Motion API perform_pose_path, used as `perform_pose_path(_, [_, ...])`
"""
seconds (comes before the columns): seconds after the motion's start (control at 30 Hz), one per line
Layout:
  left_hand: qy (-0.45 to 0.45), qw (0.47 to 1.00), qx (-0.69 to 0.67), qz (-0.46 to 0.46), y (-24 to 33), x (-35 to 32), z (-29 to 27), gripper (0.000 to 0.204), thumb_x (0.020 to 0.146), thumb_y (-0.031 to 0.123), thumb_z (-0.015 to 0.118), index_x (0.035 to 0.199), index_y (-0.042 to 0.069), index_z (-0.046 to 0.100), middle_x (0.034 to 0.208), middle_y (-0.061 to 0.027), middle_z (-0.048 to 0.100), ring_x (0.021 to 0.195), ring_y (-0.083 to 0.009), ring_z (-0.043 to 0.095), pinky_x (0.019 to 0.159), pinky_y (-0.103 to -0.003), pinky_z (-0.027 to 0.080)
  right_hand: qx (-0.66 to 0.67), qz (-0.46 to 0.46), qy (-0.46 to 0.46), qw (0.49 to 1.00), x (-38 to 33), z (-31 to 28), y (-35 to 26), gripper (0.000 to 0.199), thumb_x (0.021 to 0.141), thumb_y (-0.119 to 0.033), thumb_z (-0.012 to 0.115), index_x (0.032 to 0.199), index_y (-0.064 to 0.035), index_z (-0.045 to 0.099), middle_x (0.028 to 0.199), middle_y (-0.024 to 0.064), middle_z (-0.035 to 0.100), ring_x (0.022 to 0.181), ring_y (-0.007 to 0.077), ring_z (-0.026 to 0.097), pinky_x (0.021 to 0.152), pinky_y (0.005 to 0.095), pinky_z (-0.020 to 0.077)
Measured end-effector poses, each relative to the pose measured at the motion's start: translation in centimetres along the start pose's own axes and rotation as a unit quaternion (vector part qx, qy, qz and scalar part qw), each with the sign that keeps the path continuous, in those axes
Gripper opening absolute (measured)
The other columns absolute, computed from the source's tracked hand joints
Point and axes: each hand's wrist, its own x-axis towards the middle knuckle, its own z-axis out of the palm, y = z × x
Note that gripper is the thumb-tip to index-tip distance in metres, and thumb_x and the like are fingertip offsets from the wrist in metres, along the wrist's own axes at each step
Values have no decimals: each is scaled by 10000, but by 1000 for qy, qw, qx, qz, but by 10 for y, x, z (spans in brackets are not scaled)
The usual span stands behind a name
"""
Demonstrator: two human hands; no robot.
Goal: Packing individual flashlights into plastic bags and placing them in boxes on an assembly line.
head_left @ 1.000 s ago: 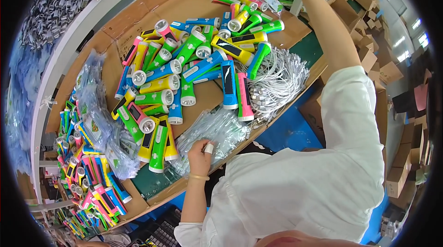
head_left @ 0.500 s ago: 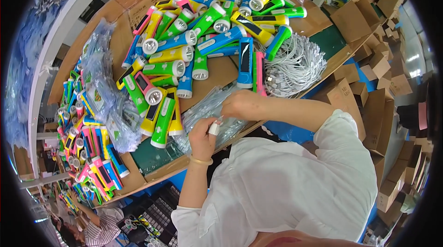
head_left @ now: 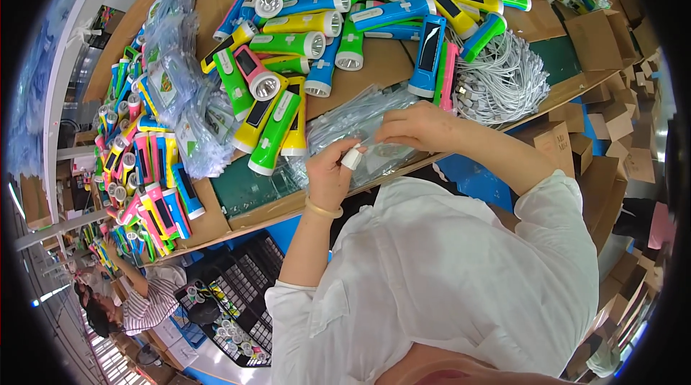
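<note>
While both hands meet at the near edge of the workbench (head_left: pixel 252 191), a clear plastic bag (head_left: pixel 360 122) is pinched: the left hand (head_left: pixel 330 173), one finger taped white, grips its near edge, and the right hand (head_left: pixel 417 126) presses on top. A single bag should be peeled off cleanly. Behind lie loose torches (head_left: pixel 288 108) and white cords (head_left: pixel 504 83); a black crate (head_left: pixel 237 306) below holds small parts.

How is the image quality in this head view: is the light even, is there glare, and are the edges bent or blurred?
Head view: bright, even light with soft shadows; glare on the clear plastic bags under both hands, left hand and right hand; the cardboard-covered table edge curves from fisheye distortion; black corners frame the circle; the coloured plastic flashlights at centre look sharp, while those near the rim look squeezed and softer.
</note>
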Motion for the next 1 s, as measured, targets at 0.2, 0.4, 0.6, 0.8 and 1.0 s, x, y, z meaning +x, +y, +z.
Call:
perform_pose_path(0.2, [-47, 984, 69, 157, 7, 12, 8, 265, 711, 4, 719, 954, 111, 726, 832, -93, 640, 722, -305, 636, 622, -393, 516, 54, 6, 18, 998, 0, -1, 1, 131, 892, -137, 700, 1019, -117, 675, 918, 44, 648, 811, 281, 653, 658, 383, 511])
perform_pose_path(0.4, [-85, 967, 62, 231, 7, 9, 0, 196, 730, 14, 710, 900, 110, 730, 984, -77, 690, 697, -247, 666, 596, -349, 527, 88, 181, -62, 978, -38, -69, 32, 284, 903, -125, 705, 1179, -73, 667, 900, 82, 709, 818, 194, 674, 719, 304, 518])
perform_pose_path(0.6, [-176, 921, 46, 345, 18, 4, 5, 168, 702, 19, 728, 867, 49, 713, 1032, -57, 726, 695, -210, 692, 585, -306, 536, -182, 519, 285, 785, -72, -141, 84, 732, 879, -465, 717, 1448, -78, 468, 1021, 196, 728, 939, 327, 719, 807, 434, 556])
perform_pose_path(0.8, [-231, 921, 5, 312, 21, 9, 12, 128, 744, 3, 730, 863, 45, 709, 961, -79, 730, 720, -234, 705, 609, -302, 548, -144, 575, 305, 745, -101, -129, 172, 1133, 699, -591, 795, 1505, 35, 303, 1244, 306, 631, 1195, 413, 615, 986, 451, 507])
perform_pose_path(1.0, [-165, 977, -72, 117, 8, 1, 0, 90, 810, 9, 704, 892, 41, 692, 855, -88, 680, 739, -214, 652, 668, -290, 510, 177, 385, 435, 794, -87, -117, 88, 796, 891, -254, 694, 1531, 8, 300, 1155, 118, 654, 999, 166, 621, 852, 334, 502])
